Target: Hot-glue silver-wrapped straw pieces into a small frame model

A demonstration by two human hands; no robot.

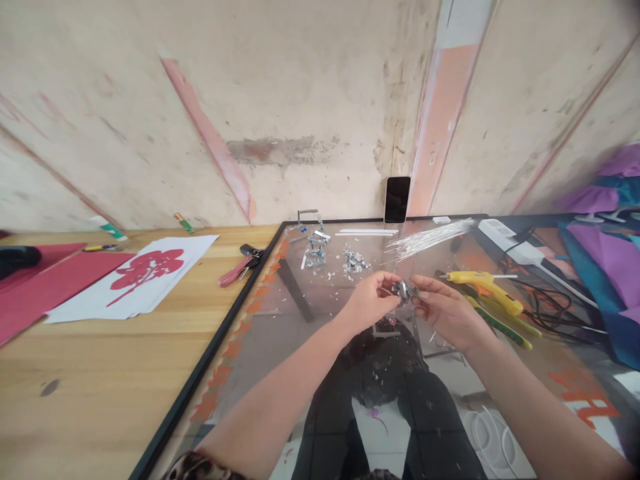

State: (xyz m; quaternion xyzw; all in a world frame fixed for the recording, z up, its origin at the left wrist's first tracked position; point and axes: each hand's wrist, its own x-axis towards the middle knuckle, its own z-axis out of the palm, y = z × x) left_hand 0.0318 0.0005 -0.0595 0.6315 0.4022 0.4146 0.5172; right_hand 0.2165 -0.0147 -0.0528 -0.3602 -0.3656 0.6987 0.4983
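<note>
Running crosswise (roughly), the silver piece (404,291) bridges fingers (436,287).

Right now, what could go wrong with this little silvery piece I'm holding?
The silvery piece is pinched between the left hand and right hand, so it may slip. The yellow glue gun lies close beside the right hand and could get knocked. The loose silvery scraps beyond the left hand might scatter if brushed.
</note>
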